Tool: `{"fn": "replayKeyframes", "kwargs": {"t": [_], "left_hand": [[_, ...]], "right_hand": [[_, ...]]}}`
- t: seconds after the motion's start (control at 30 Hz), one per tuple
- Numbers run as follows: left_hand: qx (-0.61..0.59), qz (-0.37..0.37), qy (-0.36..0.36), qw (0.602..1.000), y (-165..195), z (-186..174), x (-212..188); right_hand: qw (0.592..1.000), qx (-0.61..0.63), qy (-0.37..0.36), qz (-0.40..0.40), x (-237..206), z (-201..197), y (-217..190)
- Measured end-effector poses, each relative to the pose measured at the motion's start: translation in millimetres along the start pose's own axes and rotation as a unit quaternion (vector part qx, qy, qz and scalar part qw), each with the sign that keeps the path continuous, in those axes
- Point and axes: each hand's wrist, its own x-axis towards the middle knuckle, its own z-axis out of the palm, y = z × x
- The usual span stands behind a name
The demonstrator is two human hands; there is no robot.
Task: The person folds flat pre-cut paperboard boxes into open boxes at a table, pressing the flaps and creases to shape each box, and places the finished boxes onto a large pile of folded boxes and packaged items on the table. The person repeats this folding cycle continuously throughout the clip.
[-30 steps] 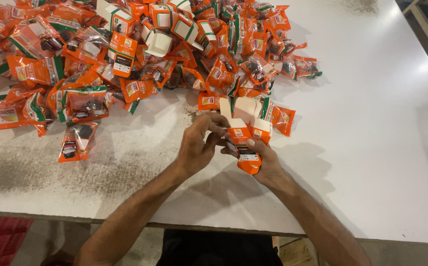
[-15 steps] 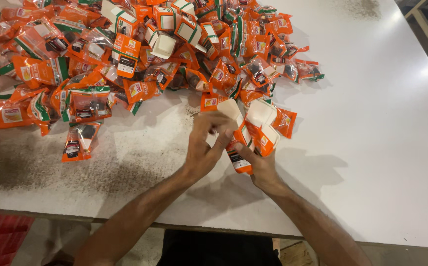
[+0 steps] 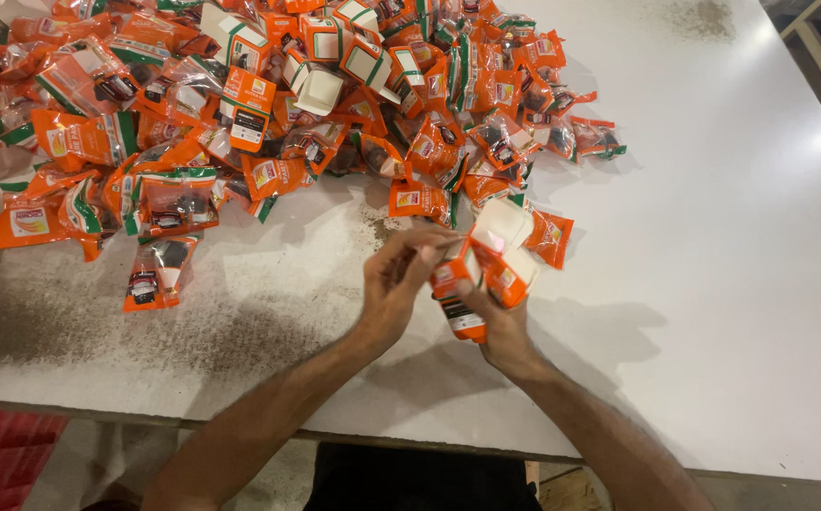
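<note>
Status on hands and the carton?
Right hand grips small orange carton, flap open. Left hand at its top. Packet heap behind, apart.

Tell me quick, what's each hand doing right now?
Left hand: fingers curled at the top of the small orange carton; motion blur hides the grip.
Right hand: closed around that carton from below, holding it.

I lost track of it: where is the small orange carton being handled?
Head view, near the table's front centre: the orange carton sits between the left hand and right hand, just below the packet pile.
</note>
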Motion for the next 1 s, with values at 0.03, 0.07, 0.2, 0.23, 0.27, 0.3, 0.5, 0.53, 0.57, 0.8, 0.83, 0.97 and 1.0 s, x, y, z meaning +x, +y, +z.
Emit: {"fn": "replayKeyframes", "kwargs": {"t": [0.03,0.07,0.2,0.23,0.27,0.3,0.5,0.53,0.57,0.8,0.83,0.97,1.0], "left_hand": [[0.033,0.016,-0.025,0.999,-1,-1,-2],[0.051,0.024,-0.015,0.998,-2,-2,-3],[0.066,-0.045,0.057,0.995,-14,-6,-1],[0.056,-0.087,0.085,0.991,-16,-7,-1],[0.05,-0.08,0.079,0.992,-17,-7,-1],[0.043,-0.073,0.074,0.994,-18,-7,-2],[0.098,0.013,-0.026,0.995,-11,-2,-8],[0.085,-0.009,-0.034,0.996,-10,-2,-7],[0.12,0.032,-0.041,0.991,-9,-1,-6],[0.188,-0.038,0.046,0.98,18,-23,22],[0.199,-0.045,0.094,0.975,25,-28,27],[0.256,0.186,0.118,0.941,40,-31,33],[0.317,0.181,0.088,0.927,38,-25,29]], "right_hand": [[1.0,0.008,0.009,0.007,1,-2,2],[1.0,0.016,0.02,0.014,1,-4,3],[0.999,0.022,0.026,0.02,1,-6,7],[0.999,0.024,0.024,0.022,1,-5,7],[0.999,0.026,0.022,0.023,0,-4,7],[0.999,0.028,0.02,0.024,0,-4,6],[0.997,0.035,0.065,0.029,-1,1,-5],[0.998,-0.014,0.062,0.001,-2,4,-7],[0.996,-0.062,0.058,-0.028,-3,6,-9],[0.872,-0.384,-0.042,-0.302,-3,13,-20],[0.874,-0.384,-0.035,-0.296,-2,11,-21],[0.947,-0.267,-0.04,-0.176,1,3,-13],[0.969,-0.207,-0.053,-0.122,3,1,-9]]}}
